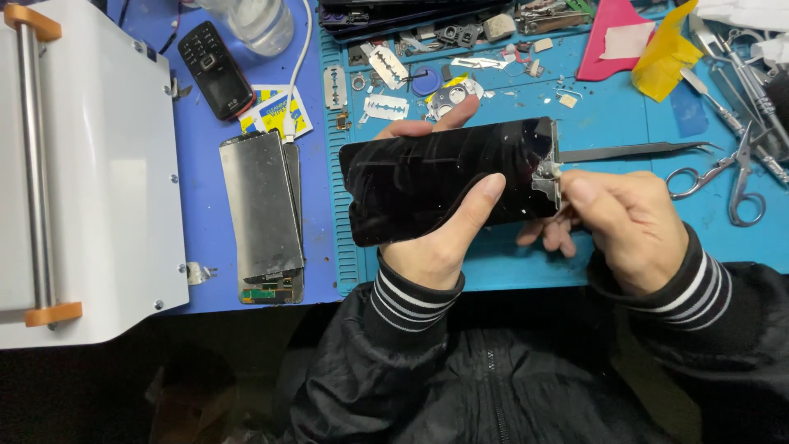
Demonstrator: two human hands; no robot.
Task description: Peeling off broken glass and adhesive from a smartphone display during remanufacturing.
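The left hand [440, 226] wraps the black phone screen panel [448, 177] from below: its thumb lies pressed flat across the glass face and a fingertip shows over the far edge, so the panel is clamped between thumb and fingers. The right hand [629, 226] has its fingers bunched together at the panel's right end, pinching that cracked, chipped edge; what exactly sits between the fingertips cannot be told. The panel is held level above the near part of the teal work mat [608, 123], clear of it, its long side running left to right.

Just beyond the right hand a pair of dark tweezers [633, 150] lies on the mat, pointing right, and scissors [723, 177] lie further right. Razor blades [386, 105] and small parts are scattered on the far side of the mat. To the left, on the blue table surface [205, 164], lies a stack of grey display panels [261, 210], with a black keypad phone [216, 70] beyond it and a white machine [90, 164] at the far left.
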